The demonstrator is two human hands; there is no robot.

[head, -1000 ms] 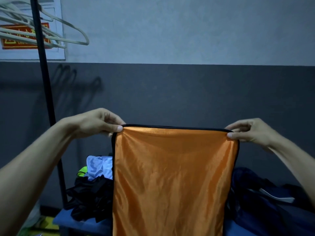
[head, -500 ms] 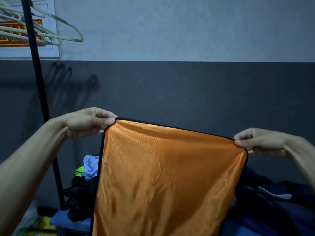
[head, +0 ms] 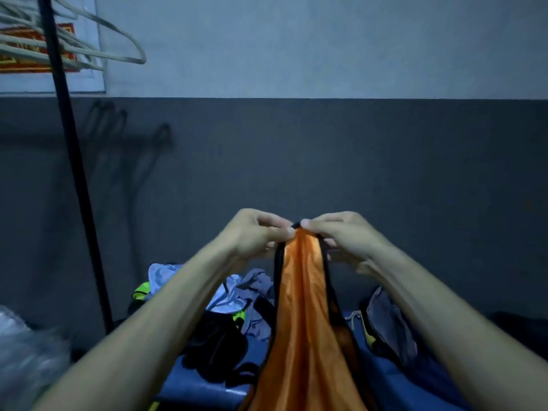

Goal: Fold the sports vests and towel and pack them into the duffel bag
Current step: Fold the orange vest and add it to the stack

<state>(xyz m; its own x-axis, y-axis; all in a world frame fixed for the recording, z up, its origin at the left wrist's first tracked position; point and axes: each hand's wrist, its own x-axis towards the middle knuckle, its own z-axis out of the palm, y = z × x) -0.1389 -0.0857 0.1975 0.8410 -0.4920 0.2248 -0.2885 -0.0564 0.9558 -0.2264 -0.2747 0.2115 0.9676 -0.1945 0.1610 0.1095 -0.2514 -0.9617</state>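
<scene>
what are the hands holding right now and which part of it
Both hands, left and right, pinch the shiny orange vest with black trim at its top edge, the two corners brought together so it hangs folded lengthwise.

Dim bluish light; blurred lower left corner.

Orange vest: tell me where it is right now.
In the head view the orange vest hangs at centre, its top edge pinched between the left hand and right hand, with the pile of clothes behind it to the left.
</scene>
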